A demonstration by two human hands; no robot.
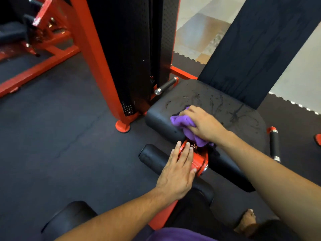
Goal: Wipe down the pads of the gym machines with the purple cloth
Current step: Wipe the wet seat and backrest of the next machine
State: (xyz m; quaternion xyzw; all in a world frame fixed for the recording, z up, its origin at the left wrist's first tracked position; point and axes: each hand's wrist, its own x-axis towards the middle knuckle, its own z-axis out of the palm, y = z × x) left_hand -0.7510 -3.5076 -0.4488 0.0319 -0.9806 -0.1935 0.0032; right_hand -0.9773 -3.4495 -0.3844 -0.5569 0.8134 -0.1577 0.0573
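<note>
My right hand [203, 123] grips the bunched purple cloth [184, 123] and presses it onto the front left part of the black seat pad [217, 101], which shows smeared wet streaks. My left hand [178, 174] lies flat with straight fingers on the black roller pad [152, 158] and the red hub [199, 161] in front of the seat. A tall black back pad [257, 46] rises behind the seat at the right.
The red-framed weight stack [132, 54] stands left of the seat, with a black handle [165, 86] beside it and another handle [274, 145] on the right. A second red machine [40, 54] is at far left. Another black pad [69, 220] and my bare foot [246, 221] are near me.
</note>
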